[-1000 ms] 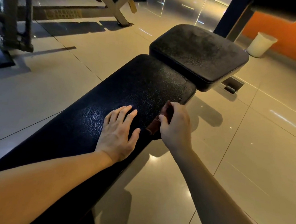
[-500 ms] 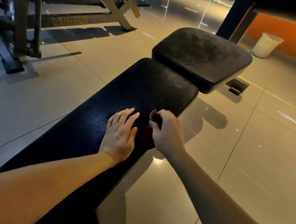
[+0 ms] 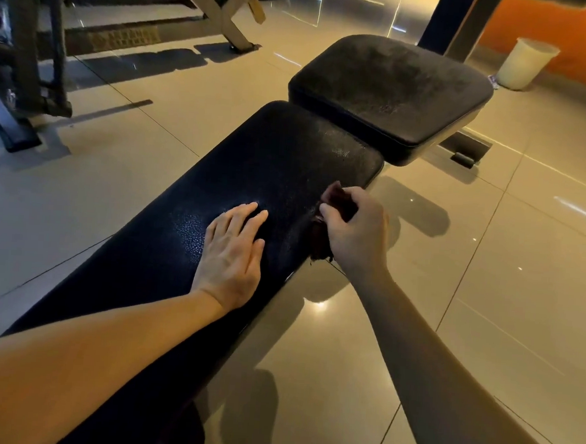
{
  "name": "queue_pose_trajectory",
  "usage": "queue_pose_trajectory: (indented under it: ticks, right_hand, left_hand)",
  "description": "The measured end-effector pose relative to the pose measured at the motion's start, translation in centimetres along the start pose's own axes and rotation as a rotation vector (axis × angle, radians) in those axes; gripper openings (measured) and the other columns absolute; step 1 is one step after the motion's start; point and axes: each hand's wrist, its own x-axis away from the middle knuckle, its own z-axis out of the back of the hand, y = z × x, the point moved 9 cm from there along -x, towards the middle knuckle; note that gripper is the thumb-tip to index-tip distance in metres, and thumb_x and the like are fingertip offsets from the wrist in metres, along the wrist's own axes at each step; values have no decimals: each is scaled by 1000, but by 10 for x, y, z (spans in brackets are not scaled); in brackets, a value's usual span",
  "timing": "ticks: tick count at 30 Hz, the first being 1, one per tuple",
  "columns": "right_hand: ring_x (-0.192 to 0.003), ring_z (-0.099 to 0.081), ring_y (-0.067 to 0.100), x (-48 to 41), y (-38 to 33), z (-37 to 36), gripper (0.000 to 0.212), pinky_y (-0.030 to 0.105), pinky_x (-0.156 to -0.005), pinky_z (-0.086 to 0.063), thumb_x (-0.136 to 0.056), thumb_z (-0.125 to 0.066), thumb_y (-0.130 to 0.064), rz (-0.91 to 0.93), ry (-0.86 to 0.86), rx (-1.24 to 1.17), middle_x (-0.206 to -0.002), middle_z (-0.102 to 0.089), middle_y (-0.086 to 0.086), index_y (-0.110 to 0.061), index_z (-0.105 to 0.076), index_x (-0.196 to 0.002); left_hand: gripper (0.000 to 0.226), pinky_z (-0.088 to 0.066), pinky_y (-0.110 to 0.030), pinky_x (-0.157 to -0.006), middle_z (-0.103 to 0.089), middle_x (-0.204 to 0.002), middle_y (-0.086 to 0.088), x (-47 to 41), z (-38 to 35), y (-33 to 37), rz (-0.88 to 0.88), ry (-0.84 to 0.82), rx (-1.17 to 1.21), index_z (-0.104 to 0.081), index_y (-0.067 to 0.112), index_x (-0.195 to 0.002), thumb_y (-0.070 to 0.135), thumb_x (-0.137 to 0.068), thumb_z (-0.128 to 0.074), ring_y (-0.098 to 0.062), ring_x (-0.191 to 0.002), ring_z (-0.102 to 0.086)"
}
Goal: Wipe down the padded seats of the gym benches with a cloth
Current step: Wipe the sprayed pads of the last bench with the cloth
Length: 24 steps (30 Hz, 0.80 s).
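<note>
Right hand point(image 3: 356, 232) fingers point(image 3: 351, 192) clench a crumpled dark reddish-brown cloth point(image 3: 321, 237) at the right edge of the long black textured padded bench point(image 3: 188, 236) | left hand point(image 3: 233, 249) lies flat, fingers spread, grasping nothing, just beside cloth | dusty black seat pad point(image 3: 389, 90) beyond | glossy beige tiled floor point(image 3: 486, 285) open to the right

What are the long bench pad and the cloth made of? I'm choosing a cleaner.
Long bench pad: likely black vinyl or faux leather, with a pebbled grain and slight sheen. Cloth: soft dark reddish fabric, bunched in the right hand; fibre unclear.
</note>
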Motion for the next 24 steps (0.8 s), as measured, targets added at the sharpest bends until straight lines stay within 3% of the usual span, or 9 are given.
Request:
queue_pose_trajectory:
  ticks: [2,6,9,12,15,17,19,21,24]
  right_hand:
    - [-83,-57,5,3,-7,-16,9,25,-76,-52,-94,-70,-23,54,-38,80,-89,-62,-9,-19,-69,-102]
    - [-84,-49,7,60,-21,-39,7,20,-70,-38,-93,-67,-23,291,-333,245,-93,-54,-8,-23,-66,-100]
    - [-73,-64,9,69,31,-26,18,25,-65,-44,-87,-73,-17,-46,-505,82,-74,-67,-8,-27,-65,-74]
    - [-75,-67,12,55,97,12,9,21,-56,-47,-87,-76,-16,-518,-177,-214,-83,-70,0,-15,-72,-95]
    - [-87,-66,23,57,112,11,23,25,-56,-49,-93,-71,-18,-722,45,-474,-93,-65,6,-9,-65,-113]
    - [-82,-64,20,53,99,-10,12,20,-51,-48,-99,-63,-20,-703,64,-569,-88,-62,2,-11,-63,-107]
    - [-77,-62,19,58,80,-24,5,26,-59,-52,-102,-58,-20,-599,122,-521,-83,-60,-2,-17,-61,-98]
    - [-75,-62,13,83,70,-34,14,36,-68,-56,-99,-61,-17,-491,174,-439,-80,-60,-7,-27,-57,-90]
    - [-74,-63,6,139,56,-56,13,35,-68,-56,-94,-66,-17,-392,113,-436,-77,-64,-11,-28,-62,-88]
  left_hand:
    - [51,-16,-42,-125,-34,-157,2,0,0,0,-1,-1,2,-41,22,-151,32,-102,-34,-16,-149,-25]
    - [51,-14,-39,-123,-35,-157,2,0,1,0,-10,7,24,-42,21,-151,31,-101,-37,-17,-147,-25]
    - [52,-14,-41,-124,-35,-157,3,-1,3,1,3,8,43,-43,22,-151,31,-100,-38,-17,-148,-25]
    - [51,-15,-40,-124,-37,-156,2,-1,5,5,6,17,24,-43,21,-150,30,-100,-37,-17,-146,-26]
    - [48,-15,-40,-124,-35,-156,2,0,4,6,6,20,-5,-41,21,-151,26,-103,-41,-16,-147,-26]
    - [47,-17,-42,-124,-35,-156,1,0,2,5,-1,20,-21,-40,22,-150,25,-103,-42,-17,-146,-26]
    - [48,-19,-44,-124,-36,-156,2,-1,1,4,1,17,-25,-40,22,-150,28,-102,-39,-17,-146,-27]
    - [49,-20,-47,-123,-35,-156,3,-1,0,3,10,16,-25,-41,22,-150,30,-102,-38,-17,-146,-27]
    - [50,-23,-49,-122,-36,-155,3,-3,1,3,5,18,-17,-42,23,-149,31,-100,-39,-17,-146,-28]
